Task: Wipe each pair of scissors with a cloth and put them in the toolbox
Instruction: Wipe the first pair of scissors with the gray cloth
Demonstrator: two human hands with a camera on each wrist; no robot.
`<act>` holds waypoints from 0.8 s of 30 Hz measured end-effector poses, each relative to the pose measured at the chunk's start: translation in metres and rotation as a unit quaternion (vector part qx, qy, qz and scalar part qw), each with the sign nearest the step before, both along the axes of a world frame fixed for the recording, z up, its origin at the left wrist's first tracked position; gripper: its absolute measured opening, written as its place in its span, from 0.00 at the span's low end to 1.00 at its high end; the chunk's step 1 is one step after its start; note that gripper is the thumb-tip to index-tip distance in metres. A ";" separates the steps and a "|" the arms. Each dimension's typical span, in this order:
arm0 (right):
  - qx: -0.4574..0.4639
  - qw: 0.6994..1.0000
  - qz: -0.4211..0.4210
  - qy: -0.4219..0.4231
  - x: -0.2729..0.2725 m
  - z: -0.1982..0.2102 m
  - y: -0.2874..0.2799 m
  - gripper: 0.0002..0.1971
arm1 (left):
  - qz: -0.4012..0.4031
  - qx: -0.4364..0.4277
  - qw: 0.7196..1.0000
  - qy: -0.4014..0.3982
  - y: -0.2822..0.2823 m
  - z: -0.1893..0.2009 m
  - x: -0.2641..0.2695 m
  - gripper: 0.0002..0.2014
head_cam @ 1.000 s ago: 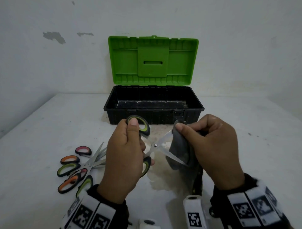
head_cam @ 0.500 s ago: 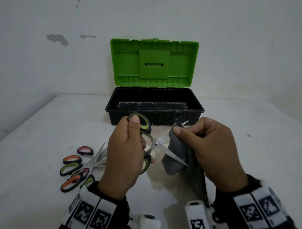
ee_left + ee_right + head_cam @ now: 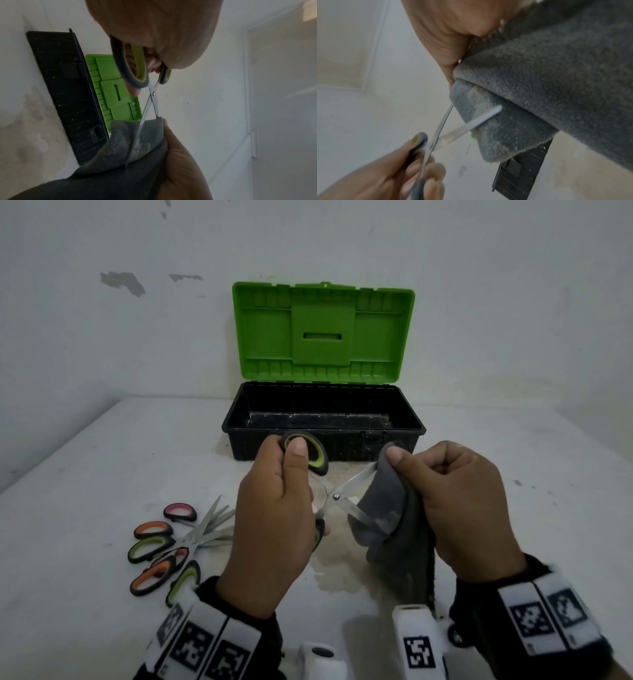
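My left hand (image 3: 274, 508) grips the black-and-green handles of a pair of scissors (image 3: 337, 496), held in the air with the blades spread apart. My right hand (image 3: 455, 501) pinches a grey cloth (image 3: 394, 525) folded over the upper blade, whose tip is hidden inside the fold. The lower blade lies across the cloth's front. In the left wrist view the scissors (image 3: 150, 94) point down into the cloth (image 3: 137, 142). In the right wrist view both blades (image 3: 471, 124) meet the cloth (image 3: 530, 101). The toolbox (image 3: 239, 424) stands behind with its green lid (image 3: 322, 332) up.
A heap of several scissors (image 3: 171, 546) with orange, pink and green handles lies on the white table (image 3: 85, 474) at my left. The wall (image 3: 102, 337) rises right behind the toolbox. A stained patch (image 3: 339, 577) marks the table under my hands.
My right hand has slid the cloth back down the upper blade toward the pivot, hiding the tip that poked out half a second ago. The left hand stays put.
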State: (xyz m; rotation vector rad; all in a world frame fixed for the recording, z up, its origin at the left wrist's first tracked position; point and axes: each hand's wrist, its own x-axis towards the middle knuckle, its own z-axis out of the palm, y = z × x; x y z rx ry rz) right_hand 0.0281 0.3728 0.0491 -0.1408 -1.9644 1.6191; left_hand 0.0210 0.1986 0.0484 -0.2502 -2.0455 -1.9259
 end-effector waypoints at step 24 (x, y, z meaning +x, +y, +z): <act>0.089 0.995 0.040 -0.035 0.012 -0.014 -0.027 0.13 | 0.088 -0.168 0.953 0.237 0.002 -0.011 -0.001 0.11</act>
